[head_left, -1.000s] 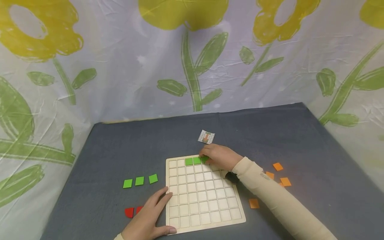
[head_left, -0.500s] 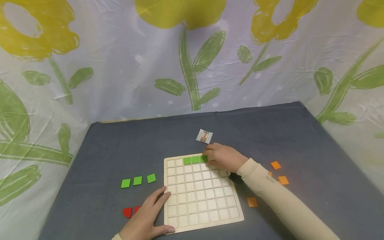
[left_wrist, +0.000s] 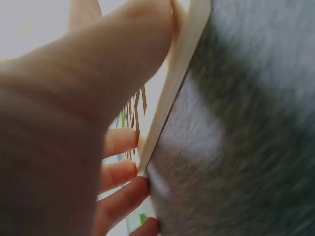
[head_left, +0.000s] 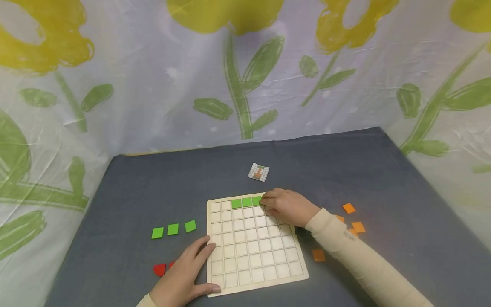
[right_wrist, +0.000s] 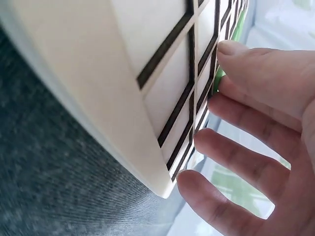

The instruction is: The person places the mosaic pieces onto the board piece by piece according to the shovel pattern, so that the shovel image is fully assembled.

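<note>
A pale wooden grid board [head_left: 251,247] lies on the dark cloth, its top row carrying three green square tiles [head_left: 246,202] side by side. At the rightmost of these tiles, my right hand [head_left: 289,207] has its fingertips touching the tile's right side; the right wrist view shows thumb and fingers apart, with green [right_wrist: 219,78] behind them. My left hand [head_left: 184,273] rests along the board's left edge, fingers extended on the rim and thumb on the near left corner. Red pieces [head_left: 160,269] beside it are partly hidden by that hand.
Left of the board are three loose green tiles [head_left: 173,229]. Several orange tiles [head_left: 358,227] lie on the right, partly behind the right sleeve [head_left: 356,249]. A small printed pattern card [head_left: 258,172] sits beyond the board. A flowered curtain [head_left: 153,85] closes off the back.
The right hand has eased slightly right off the third green tile, uncovering more of it. The left hand keeps its place on the board. The head view has shifted slightly.
</note>
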Demonstrator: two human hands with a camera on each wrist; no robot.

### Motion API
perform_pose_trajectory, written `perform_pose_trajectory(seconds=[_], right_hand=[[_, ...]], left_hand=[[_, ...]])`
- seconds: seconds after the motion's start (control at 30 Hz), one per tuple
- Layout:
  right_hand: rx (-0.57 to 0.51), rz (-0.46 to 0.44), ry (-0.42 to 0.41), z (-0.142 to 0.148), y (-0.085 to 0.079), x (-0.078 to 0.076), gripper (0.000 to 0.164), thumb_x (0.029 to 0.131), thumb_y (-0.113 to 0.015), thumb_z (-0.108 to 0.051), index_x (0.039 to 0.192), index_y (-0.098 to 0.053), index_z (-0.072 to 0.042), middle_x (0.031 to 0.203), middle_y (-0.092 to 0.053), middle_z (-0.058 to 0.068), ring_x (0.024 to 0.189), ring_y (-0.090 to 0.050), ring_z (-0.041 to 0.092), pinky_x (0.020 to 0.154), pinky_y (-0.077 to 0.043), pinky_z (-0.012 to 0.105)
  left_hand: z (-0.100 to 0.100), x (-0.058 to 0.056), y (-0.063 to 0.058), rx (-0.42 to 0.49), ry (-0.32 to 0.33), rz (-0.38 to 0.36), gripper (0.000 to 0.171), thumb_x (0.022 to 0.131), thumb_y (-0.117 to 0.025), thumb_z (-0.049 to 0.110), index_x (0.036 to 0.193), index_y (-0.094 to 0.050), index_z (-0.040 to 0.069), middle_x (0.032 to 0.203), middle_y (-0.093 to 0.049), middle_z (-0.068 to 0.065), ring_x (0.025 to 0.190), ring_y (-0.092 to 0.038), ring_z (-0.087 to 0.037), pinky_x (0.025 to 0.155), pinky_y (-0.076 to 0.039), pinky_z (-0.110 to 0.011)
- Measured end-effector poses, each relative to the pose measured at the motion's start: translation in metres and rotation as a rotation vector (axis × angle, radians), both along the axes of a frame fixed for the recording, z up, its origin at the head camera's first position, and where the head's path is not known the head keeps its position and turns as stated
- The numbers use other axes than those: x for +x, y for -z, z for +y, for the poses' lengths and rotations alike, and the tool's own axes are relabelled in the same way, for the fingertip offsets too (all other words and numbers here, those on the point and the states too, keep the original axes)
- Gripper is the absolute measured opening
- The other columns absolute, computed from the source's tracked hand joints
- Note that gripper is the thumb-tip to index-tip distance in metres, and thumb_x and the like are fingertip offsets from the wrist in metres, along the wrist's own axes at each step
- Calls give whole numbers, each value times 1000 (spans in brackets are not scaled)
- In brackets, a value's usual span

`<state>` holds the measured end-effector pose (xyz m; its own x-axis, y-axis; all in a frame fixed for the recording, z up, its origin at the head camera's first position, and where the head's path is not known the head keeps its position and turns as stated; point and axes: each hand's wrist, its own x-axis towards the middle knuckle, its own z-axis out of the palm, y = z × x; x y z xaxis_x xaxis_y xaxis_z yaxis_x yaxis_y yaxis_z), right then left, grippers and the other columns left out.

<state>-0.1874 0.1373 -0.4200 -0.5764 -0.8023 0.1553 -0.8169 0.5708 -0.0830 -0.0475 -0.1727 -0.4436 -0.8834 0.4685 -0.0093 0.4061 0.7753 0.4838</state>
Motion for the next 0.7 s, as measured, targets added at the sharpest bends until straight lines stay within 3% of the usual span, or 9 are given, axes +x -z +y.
perform_pose_trajectory(seconds=[0.2,0.33,0.47,0.7], right_hand=[[3,25,8,10,-5,4,30,86,-73,-17,114,-69,-11,113,-65,0,105,-60,17,85,-52,30],[-14,12,72,28,-13,11,28,85,-74,-17,112,-69,-13,111,-64,-2,103,-59,16,85,-52,32],[-6,34,140,53,-17,17,29,87,-73,-22,112,-69,-9,109,-64,0,100,-60,17,83,-53,33],[3,8,300,118,-21,24,33,87,-72,-23,113,-67,-3,106,-64,7,97,-61,22,81,-54,36]], left_hand=[[4,-19,-11,-27,28,76,83,71,-74,59,133,-52,8,139,-44,-16,125,-47,-32,93,-49,-45],[6,-38,-14,-41,42,132,82,69,-80,50,134,-52,9,140,-43,-19,127,-46,-34,95,-48,-45],[7,-51,-13,-59,46,106,83,70,-80,49,136,-51,9,142,-42,-20,129,-45,-35,97,-46,-46],[8,-55,-5,-82,47,48,84,72,-77,51,139,-49,10,144,-40,-17,132,-41,-34,98,-46,-45]])
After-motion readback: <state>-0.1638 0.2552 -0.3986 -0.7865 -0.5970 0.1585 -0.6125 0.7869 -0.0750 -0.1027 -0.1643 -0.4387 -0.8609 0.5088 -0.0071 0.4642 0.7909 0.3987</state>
